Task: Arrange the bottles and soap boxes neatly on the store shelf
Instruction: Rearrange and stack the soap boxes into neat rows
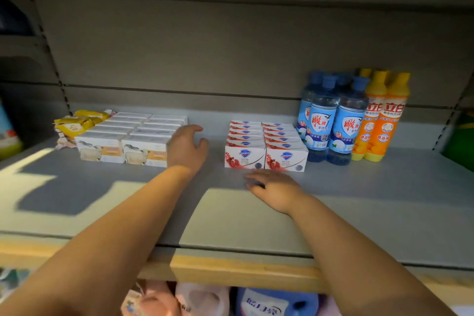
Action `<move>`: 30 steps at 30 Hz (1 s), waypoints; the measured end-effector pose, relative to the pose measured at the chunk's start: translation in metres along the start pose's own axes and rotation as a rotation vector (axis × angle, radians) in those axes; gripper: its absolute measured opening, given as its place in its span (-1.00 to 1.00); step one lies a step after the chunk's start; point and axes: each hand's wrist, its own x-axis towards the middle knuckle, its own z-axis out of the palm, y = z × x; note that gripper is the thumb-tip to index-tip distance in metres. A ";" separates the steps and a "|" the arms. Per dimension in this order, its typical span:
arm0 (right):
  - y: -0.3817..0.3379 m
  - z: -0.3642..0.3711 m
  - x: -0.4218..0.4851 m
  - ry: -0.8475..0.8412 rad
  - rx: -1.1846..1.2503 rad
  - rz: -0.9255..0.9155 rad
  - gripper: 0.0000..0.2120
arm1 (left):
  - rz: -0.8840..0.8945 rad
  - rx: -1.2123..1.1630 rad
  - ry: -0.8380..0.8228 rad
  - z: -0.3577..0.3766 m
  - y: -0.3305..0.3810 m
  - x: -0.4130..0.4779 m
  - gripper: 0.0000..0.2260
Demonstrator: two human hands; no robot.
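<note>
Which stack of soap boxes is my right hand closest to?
The red-and-white pomegranate boxes, just behind your right hand and left of the blue bottles; the cream-and-orange boxes sit beside your left hand.

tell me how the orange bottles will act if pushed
The orange bottles are tall and narrow, so a high push would probably tip them. Pushed low, they should slide on the smooth shelf. The blue bottles beside them may brace them.
</note>
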 end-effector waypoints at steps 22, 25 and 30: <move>-0.005 -0.001 -0.007 -0.018 0.001 0.108 -0.56 | 0.143 0.644 -0.116 -0.045 -0.062 0.001 -0.65; -0.004 -0.001 -0.006 -0.017 0.022 0.117 -0.56 | 0.092 0.489 -0.175 -0.045 -0.059 0.001 -0.69; 0.000 0.002 -0.006 0.021 0.087 0.144 -0.58 | 0.111 0.299 -0.145 -0.043 -0.047 -0.002 -0.72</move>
